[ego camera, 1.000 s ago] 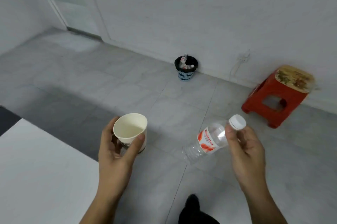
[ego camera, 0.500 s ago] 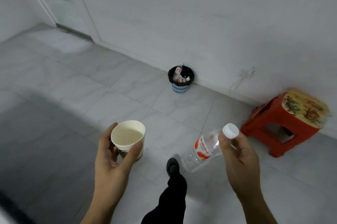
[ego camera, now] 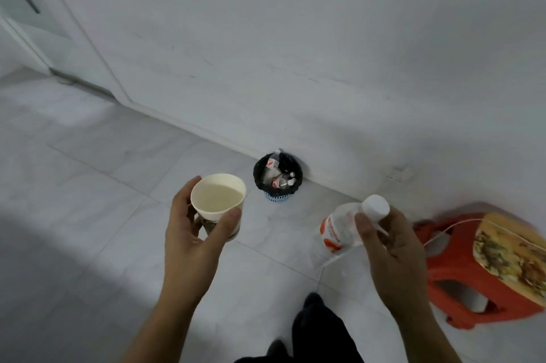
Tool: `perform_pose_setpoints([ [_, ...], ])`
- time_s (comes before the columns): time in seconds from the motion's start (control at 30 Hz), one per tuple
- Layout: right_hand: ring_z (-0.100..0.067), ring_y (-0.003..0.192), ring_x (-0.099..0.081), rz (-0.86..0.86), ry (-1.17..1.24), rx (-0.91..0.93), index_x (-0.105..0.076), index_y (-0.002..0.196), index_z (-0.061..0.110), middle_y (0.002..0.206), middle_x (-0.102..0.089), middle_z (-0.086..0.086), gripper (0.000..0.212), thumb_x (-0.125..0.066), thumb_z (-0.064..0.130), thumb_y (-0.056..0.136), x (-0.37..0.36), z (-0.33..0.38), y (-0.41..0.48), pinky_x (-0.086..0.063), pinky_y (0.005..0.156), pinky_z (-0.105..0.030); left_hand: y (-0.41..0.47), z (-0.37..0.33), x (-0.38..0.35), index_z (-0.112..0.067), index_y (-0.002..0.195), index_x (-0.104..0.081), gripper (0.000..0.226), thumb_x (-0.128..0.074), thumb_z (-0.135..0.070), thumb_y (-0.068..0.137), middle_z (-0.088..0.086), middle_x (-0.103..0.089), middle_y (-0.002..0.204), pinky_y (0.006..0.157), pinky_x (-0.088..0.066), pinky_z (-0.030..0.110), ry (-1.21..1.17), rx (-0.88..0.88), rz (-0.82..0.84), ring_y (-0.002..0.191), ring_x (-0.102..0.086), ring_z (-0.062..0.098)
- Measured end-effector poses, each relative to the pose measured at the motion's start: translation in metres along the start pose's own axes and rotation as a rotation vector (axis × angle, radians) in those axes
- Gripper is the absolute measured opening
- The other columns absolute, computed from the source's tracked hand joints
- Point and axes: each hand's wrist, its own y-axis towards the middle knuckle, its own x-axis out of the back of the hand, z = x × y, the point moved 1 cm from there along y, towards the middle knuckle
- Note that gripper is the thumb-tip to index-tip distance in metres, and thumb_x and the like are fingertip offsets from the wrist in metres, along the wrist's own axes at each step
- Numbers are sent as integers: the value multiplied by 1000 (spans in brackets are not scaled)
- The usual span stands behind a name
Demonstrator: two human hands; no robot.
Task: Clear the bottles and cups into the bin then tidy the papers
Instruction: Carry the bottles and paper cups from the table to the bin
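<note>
My left hand [ego camera: 195, 241] grips a white paper cup [ego camera: 218, 198], held upright with its mouth open toward me. In my right hand [ego camera: 390, 250] is a clear plastic bottle [ego camera: 339, 229] with a red and white label and a white cap, tilted cap-up. A small blue bin [ego camera: 277, 178] with a black liner stands on the floor against the wall, ahead and between my hands. Inside it lie several bottles with white caps. No papers are in view.
A red plastic stool [ego camera: 484, 268] with a patterned top stands at the right, close to my right hand. A white cable runs along its top. My dark-trousered leg [ego camera: 319, 330] steps forward on the grey tiled floor. A door [ego camera: 32, 11] is at the far left.
I have walked closer to the bin, which now looks larger and nearer. The white table has left the view. Both hands keep their hold on the cup and the bottle.
</note>
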Motion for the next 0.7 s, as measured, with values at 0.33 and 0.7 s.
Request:
perform_pose_setpoints([
  [0.33, -14, 112, -65, 92, -50, -110, -62, 126, 30, 123, -68, 9, 54, -62, 57, 79, -87, -18, 257, -53, 95, -36, 209, 51, -115, -33, 128, -54, 79, -78, -47, 54, -12, -66, 115, 69, -54, 14, 71, 148, -14, 104, -65, 11],
  [0.7, -10, 113, -64, 198, -182, -243, -59, 130, 27, 123, -67, 11, 57, -60, 60, 82, -191, -72, 465, -54, 98, -40, 406, 161, -192, -31, 132, -50, 77, -77, -48, 63, -21, -62, 119, 95, -48, 24, 176, 311, -48, 116, -60, 5],
])
